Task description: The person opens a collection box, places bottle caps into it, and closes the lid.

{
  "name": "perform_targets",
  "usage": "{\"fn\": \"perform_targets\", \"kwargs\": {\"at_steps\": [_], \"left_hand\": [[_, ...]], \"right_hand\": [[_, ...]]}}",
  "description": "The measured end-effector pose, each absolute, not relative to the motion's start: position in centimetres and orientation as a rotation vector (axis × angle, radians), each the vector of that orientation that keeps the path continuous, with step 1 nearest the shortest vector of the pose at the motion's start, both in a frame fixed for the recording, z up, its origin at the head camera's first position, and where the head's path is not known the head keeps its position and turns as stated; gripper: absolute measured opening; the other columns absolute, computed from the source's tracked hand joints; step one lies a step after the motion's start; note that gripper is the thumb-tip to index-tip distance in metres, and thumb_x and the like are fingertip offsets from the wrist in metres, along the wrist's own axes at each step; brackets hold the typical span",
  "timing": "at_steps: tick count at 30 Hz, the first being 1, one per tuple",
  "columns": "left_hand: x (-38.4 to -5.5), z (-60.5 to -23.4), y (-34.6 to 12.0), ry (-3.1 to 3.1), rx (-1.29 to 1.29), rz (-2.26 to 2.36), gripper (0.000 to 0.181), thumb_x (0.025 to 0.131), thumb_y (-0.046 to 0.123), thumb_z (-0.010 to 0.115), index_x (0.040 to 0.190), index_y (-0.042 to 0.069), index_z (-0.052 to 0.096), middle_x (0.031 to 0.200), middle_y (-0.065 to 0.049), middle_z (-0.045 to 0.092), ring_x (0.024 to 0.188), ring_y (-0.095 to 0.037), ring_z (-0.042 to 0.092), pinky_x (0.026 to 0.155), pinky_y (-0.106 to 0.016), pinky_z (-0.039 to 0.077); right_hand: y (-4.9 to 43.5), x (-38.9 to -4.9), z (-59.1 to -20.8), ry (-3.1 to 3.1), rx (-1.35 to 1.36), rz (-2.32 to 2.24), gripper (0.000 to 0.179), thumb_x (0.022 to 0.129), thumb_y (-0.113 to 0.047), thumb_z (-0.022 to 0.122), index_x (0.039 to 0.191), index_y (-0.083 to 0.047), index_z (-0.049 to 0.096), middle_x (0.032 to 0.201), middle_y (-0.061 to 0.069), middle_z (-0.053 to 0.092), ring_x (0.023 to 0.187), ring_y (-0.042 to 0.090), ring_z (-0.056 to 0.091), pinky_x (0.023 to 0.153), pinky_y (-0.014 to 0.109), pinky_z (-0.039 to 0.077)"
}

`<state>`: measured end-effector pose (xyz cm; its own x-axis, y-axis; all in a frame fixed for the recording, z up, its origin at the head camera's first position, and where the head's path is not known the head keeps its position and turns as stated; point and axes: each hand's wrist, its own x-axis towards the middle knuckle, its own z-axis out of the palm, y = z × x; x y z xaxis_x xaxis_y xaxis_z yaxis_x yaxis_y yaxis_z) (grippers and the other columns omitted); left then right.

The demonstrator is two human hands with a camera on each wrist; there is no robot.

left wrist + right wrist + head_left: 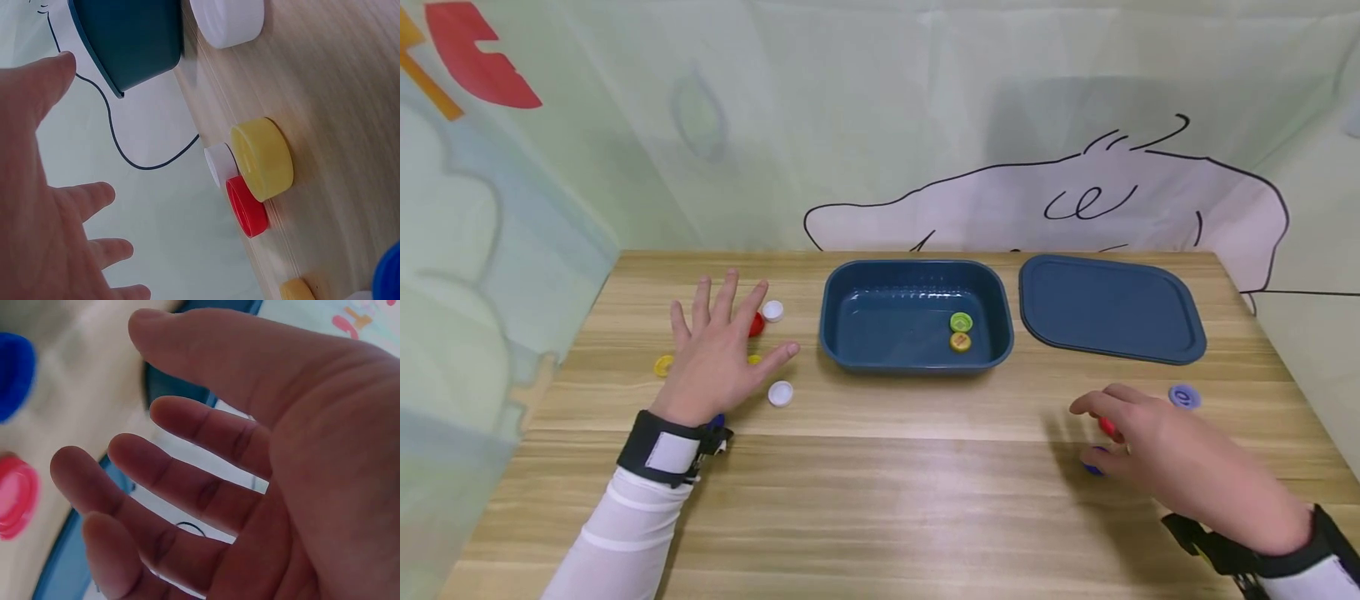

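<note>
My left hand (711,358) hovers over the left of the table with fingers spread, holding nothing. Around and below it lie plastic bottle caps: a red cap (756,325), a white cap (772,311), another white cap (780,393), a yellow cap (262,159) and a partly covered blue cap (718,421). On the right, my right hand (1180,454) hangs above a red cap (1107,427) and a blue cap (1095,462), fingers loosely bent and apart. Both caps show below its fingers in the right wrist view. A purple cap (1184,396) lies beyond its knuckles.
A dark blue box (917,368) without its cover stands at the back middle. Inside it, at the right, are a green cap (961,322) and a gold cap (960,342). The flat blue lid (1108,308) lies right of it. A printed cloth (880,125) hangs behind the table.
</note>
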<state>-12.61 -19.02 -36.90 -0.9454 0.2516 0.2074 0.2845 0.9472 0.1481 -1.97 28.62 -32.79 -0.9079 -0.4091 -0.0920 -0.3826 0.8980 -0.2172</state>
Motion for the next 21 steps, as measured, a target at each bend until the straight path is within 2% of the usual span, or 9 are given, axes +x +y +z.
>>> {"fn": "perform_targets", "kwargs": {"at_steps": [10, 21], "left_hand": [[-12.5, -36.8, -19.0, -2.907, -0.401, -0.262, 0.090, 0.079, 0.080, 0.037, 0.149, 0.025, 0.023, 0.154, -0.009, 0.004, 0.137, -0.038, -0.007, 0.098, -0.064, -0.011], [-12.5, -36.8, -19.1, -2.906, -0.398, -0.260, 0.090, 0.079, 0.079, 0.037, 0.150, 0.026, 0.022, 0.154, -0.009, 0.003, 0.137, -0.038, -0.008, 0.097, -0.063, -0.013]], "right_hand": [[29.0, -1.3, -35.0, 2.852, -0.609, -0.283, 0.041, 0.070, -0.028, 0.079, 0.106, -0.019, 0.061, 0.102, -0.007, 0.055, 0.083, 0.004, 0.054, 0.066, 0.023, 0.047], [29.5, -1.4, -35.9, 2.842, -0.592, -0.235, 0.034, 0.067, -0.020, 0.080, 0.094, -0.019, 0.059, 0.088, -0.011, 0.053, 0.077, 0.003, 0.052, 0.065, 0.025, 0.046]]}}
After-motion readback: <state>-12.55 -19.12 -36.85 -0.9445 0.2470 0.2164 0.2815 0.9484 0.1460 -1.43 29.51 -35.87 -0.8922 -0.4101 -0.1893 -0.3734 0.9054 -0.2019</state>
